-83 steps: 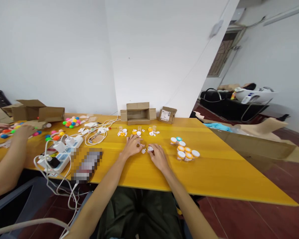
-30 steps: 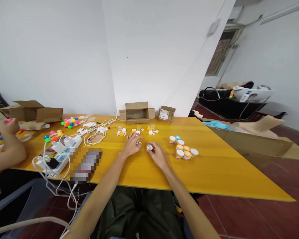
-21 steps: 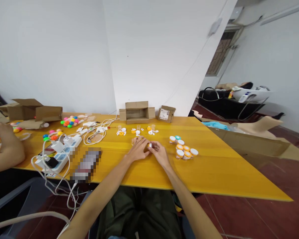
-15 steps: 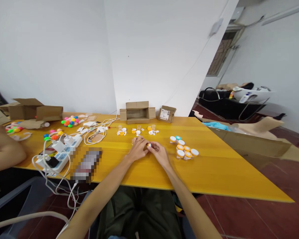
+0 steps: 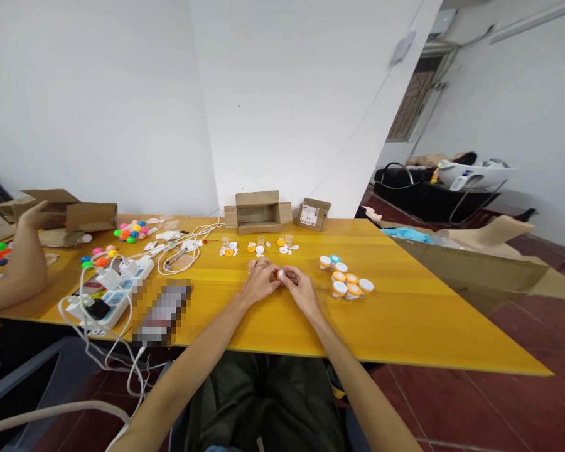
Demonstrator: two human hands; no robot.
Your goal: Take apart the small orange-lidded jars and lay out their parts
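My left hand [image 5: 260, 284] and my right hand [image 5: 302, 291] meet over the middle of the table. Both have their fingers closed on a small orange-and-white lid [image 5: 281, 274], which is partly hidden by the fingertips. A clear plastic cup [image 5: 252, 266] shows at the far side of my left fingers; I cannot tell whether they touch it. Beyond my hands lie small piles of white parts, orange rings [image 5: 251, 248] and clear cups [image 5: 261, 240]. To the right of my right hand, several clear jars with white, orange and teal lids [image 5: 353, 289] stand in a cluster.
Open cardboard boxes [image 5: 258, 216] stand against the wall. On the left are a power strip [image 5: 122, 292] with white cables, a phone [image 5: 162, 314] and colourful balls [image 5: 130, 231]. A co-worker's arm [image 5: 26, 270] reaches in at the far left. The table's front edge runs before my lap.
The co-worker's forearm at the far left has risen, with the hand now up by the cardboard box. My hands stay at the lid with only slight finger movement. The view has shifted a little.
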